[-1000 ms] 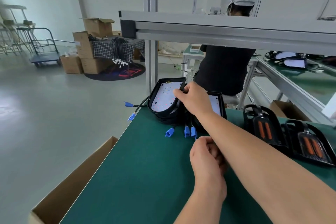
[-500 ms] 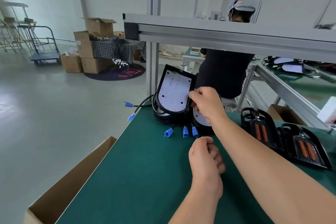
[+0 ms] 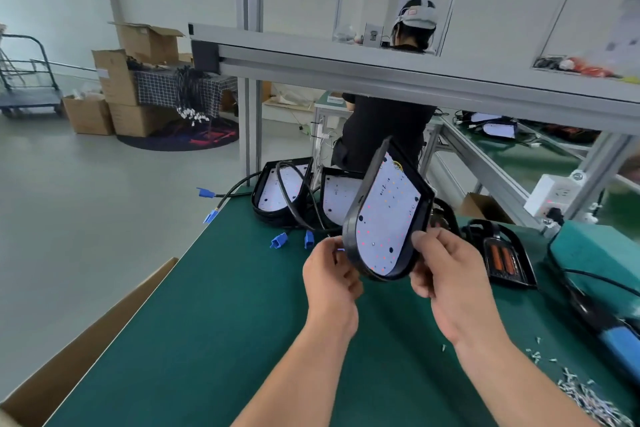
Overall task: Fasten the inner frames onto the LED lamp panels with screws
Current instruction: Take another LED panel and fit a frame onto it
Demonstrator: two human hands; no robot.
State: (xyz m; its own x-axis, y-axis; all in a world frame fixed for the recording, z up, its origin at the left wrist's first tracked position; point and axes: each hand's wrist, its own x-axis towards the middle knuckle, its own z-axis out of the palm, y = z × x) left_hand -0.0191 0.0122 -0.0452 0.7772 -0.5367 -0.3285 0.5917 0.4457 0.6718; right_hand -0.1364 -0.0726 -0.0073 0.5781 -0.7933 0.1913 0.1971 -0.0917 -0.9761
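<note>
The right hand (image 3: 450, 281) gripped the lower right rim of an LED lamp panel (image 3: 384, 218), its thumb lying over the black edge and its fingers curled behind. The left hand (image 3: 330, 276) closed on the lower left of the same rim, fingers bent in towards the palm. Between them the panel was held clear of the green mat (image 3: 214, 322), tilted with its rounded end down and its white, dotted board facing the camera. Just behind it, at the far edge of the mat, two more panels (image 3: 277, 191) leaned side by side with their white boards showing. Black cables (image 3: 294, 204) looped over and around them, and blue connectors (image 3: 278, 240) lay on the mat in front. To the right of the held panel a black frame (image 3: 502, 260) with orange strips lay flat on the mat. Loose screws (image 3: 588, 399) were heaped near the right-hand corner. A cardboard box (image 3: 86, 350) stood against the mat's left edge, and beyond the bench's aluminium beam (image 3: 381, 73) a person in black (image 3: 381, 128) sat facing away.
</note>
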